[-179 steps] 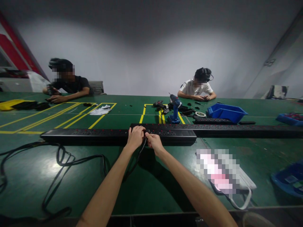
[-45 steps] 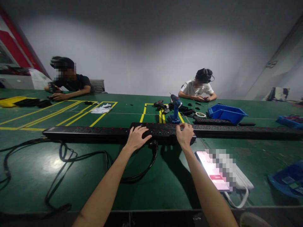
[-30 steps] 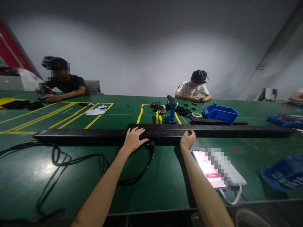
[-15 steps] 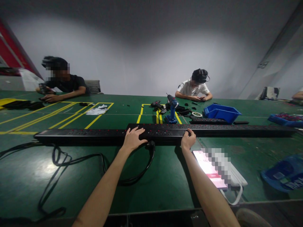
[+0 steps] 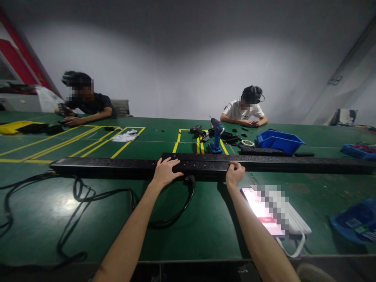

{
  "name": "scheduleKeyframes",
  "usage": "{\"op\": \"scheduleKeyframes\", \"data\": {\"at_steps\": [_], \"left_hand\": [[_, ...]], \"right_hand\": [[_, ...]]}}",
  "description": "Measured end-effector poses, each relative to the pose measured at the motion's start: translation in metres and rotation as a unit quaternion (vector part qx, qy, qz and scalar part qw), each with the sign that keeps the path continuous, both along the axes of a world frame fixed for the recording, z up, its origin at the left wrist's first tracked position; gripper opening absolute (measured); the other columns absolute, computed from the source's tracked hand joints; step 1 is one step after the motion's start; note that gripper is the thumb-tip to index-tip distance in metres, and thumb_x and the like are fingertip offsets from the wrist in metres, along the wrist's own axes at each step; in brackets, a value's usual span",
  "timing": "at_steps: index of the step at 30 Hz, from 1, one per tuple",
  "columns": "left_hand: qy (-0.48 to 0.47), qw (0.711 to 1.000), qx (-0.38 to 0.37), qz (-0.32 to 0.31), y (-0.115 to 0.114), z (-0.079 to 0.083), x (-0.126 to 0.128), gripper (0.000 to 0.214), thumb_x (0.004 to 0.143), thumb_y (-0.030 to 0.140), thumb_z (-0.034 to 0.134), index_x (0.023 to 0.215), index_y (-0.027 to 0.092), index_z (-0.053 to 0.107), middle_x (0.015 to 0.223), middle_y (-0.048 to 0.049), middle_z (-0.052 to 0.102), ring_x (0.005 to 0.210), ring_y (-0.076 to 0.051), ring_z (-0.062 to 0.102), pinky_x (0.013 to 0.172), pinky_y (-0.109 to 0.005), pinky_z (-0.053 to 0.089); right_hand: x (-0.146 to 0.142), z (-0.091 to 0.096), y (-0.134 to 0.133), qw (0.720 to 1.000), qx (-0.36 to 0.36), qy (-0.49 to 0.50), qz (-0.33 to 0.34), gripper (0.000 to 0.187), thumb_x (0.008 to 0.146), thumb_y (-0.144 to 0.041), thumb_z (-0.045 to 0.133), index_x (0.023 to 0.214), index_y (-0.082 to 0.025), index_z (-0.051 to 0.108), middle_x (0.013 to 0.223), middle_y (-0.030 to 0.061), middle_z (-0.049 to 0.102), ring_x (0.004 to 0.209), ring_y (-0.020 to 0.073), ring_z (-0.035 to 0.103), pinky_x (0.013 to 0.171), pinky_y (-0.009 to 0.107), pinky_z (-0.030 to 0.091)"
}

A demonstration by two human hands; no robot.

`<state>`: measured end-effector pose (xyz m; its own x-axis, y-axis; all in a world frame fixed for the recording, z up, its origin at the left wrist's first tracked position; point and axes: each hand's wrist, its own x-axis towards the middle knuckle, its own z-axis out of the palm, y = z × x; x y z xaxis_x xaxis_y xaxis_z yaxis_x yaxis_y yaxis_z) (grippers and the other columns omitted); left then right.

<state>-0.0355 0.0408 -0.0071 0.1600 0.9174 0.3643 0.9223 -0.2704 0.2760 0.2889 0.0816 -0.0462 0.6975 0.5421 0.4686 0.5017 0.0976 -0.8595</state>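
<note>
A long black power strip (image 5: 138, 164) with a row of sockets and small red marks lies across the table in front of me. My left hand (image 5: 167, 170) rests on top of it with its fingers spread. At the strip's right end, my right hand (image 5: 235, 173) has its fingers curled and pinched against the end. A second long black power strip (image 5: 293, 162) lies just behind and stretches off to the right. Below my left hand, a black plug (image 5: 190, 180) with a thick cable (image 5: 176, 219) sits against the near strip's front side.
A lit phone (image 5: 261, 213) and a white object with a strap (image 5: 293, 219) lie beside my right forearm. Black cable (image 5: 102, 196) loops at left. Behind the strips are a blue cordless drill (image 5: 216, 135), tape roll (image 5: 247, 143) and blue bin (image 5: 279, 141). Two people sit opposite.
The view has turned slightly left, so the scene appears shifted a little to the right. Both hands stay at about the same places on the near power strip.
</note>
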Motion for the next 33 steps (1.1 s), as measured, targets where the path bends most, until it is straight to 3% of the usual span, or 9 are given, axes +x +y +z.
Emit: {"op": "scheduleKeyframes", "data": {"at_steps": [5,15,27,33], "left_hand": [[0.006,1.000,-0.003,0.014,0.000,0.001,-0.005,0.067,0.072,0.064,0.070,0.131,0.033,0.062,0.140,0.0011,0.059,0.141,-0.037,0.039,0.120,-0.061,0.011],[-0.007,0.999,-0.014,0.032,-0.001,0.002,-0.021,0.067,0.070,0.064,0.073,0.129,0.035,0.063,0.140,0.0000,0.059,0.140,-0.037,0.039,0.119,-0.062,0.011],[-0.020,0.999,-0.024,0.029,0.000,0.000,-0.026,0.068,0.069,0.064,0.073,0.129,0.034,0.063,0.140,-0.0006,0.059,0.140,-0.037,0.039,0.119,-0.062,0.013],[-0.016,0.999,-0.026,0.033,0.000,0.000,-0.029,0.068,0.070,0.067,0.071,0.130,0.036,0.062,0.143,-0.0011,0.056,0.141,-0.038,0.037,0.119,-0.063,0.012]], "right_hand": [[-0.001,0.001,0.000,1.000,0.002,0.002,-0.011,0.022,0.077,-0.026,0.048,0.086,-0.019,0.067,0.091,0.0069,0.057,0.088,0.0229,0.055,0.089,0.035,0.042],[-0.003,0.002,0.001,1.000,-0.005,0.008,0.003,0.018,0.077,-0.028,0.049,0.086,-0.020,0.063,0.078,0.0033,0.064,0.077,0.0214,0.058,0.082,0.033,0.042],[-0.007,0.009,-0.005,1.000,0.003,0.007,0.004,0.013,0.076,-0.029,0.052,0.085,-0.022,0.056,0.075,0.0010,0.061,0.071,0.0199,0.057,0.075,0.030,0.040],[-0.008,0.004,-0.001,1.000,-0.002,0.001,0.025,0.013,0.077,-0.029,0.051,0.087,-0.022,0.054,0.081,0.0026,0.061,0.076,0.0209,0.057,0.079,0.032,0.041]]}}
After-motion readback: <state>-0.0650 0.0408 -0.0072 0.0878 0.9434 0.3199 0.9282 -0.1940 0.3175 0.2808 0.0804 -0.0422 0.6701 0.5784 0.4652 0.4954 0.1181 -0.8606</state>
